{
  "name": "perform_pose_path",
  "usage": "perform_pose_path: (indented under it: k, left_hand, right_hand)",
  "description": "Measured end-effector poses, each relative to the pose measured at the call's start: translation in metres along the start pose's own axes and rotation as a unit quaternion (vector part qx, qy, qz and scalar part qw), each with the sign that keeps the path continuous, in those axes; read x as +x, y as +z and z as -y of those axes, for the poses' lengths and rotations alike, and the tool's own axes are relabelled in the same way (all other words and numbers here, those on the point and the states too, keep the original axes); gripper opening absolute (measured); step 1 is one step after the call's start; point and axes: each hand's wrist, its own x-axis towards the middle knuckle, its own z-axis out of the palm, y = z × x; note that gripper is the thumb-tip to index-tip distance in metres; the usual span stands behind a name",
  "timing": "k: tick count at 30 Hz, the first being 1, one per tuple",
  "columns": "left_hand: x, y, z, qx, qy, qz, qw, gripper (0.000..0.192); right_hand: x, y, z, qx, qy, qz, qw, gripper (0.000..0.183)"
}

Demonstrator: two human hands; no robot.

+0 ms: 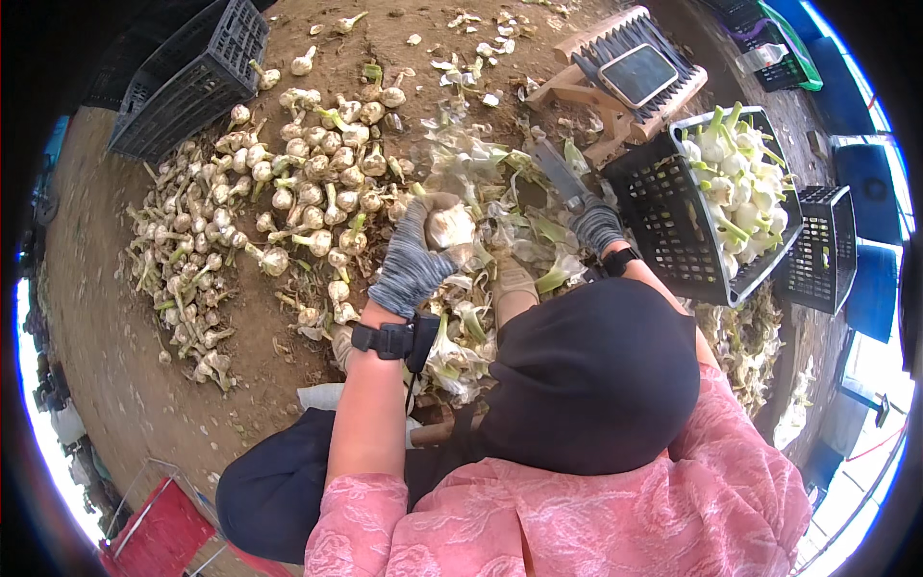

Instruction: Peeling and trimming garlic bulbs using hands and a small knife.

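A garlic bulb (451, 228) sits in my left hand (418, 252), which wears a grey knit glove and grips it over the ground. My right hand (597, 225), gloved alike, is closed around the handle of a knife; its broad metal blade (554, 169) points up and to the left, apart from the bulb. Below and between the hands lie loose garlic skins and cut leaves (551, 231). Left of my left hand spreads a large heap of unpeeled garlic bulbs with short stems (317, 169). To the right of my right hand, pale, cleaned garlic bulbs (739, 180) fill a black crate.
The black plastic crate (660, 216) stands tilted close to my right arm, with another crate (818, 245) behind it. A wooden stand (602, 36) with dark ridged material carries a phone (639, 75). An upright black crate (195, 79) is at the upper left.
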Motion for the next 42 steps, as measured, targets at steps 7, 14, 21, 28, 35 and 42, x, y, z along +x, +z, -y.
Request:
perform_pose_path:
  k: [7,14,21,28,35,42]
  left_hand:
    - [0.003,0.022,-0.018,0.241,0.059,0.001,0.969,0.072]
    - [0.004,0.016,-0.014,0.032,0.066,-0.105,0.992,0.09]
    - [0.005,0.019,-0.014,0.114,-0.007,-0.085,0.99,0.073]
    - [0.008,0.029,-0.028,0.331,0.156,-0.174,0.914,0.06]
    - [0.004,0.026,-0.03,0.214,0.141,-0.139,0.956,0.065]
    - [0.004,0.02,-0.027,0.123,0.086,-0.101,0.983,0.064]
  right_hand:
    - [-0.025,-0.04,0.071,0.433,-0.177,0.301,0.831,0.046]
    - [-0.037,-0.044,0.113,0.505,-0.206,0.316,0.777,0.035]
    - [-0.042,-0.049,0.125,0.406,-0.199,0.251,0.856,0.037]
    - [-0.05,-0.063,0.142,0.45,-0.246,0.274,0.814,0.031]
    - [-0.039,-0.05,0.137,0.514,-0.255,0.302,0.761,0.02]
    - [-0.036,-0.052,0.13,0.521,-0.245,0.323,0.751,0.018]
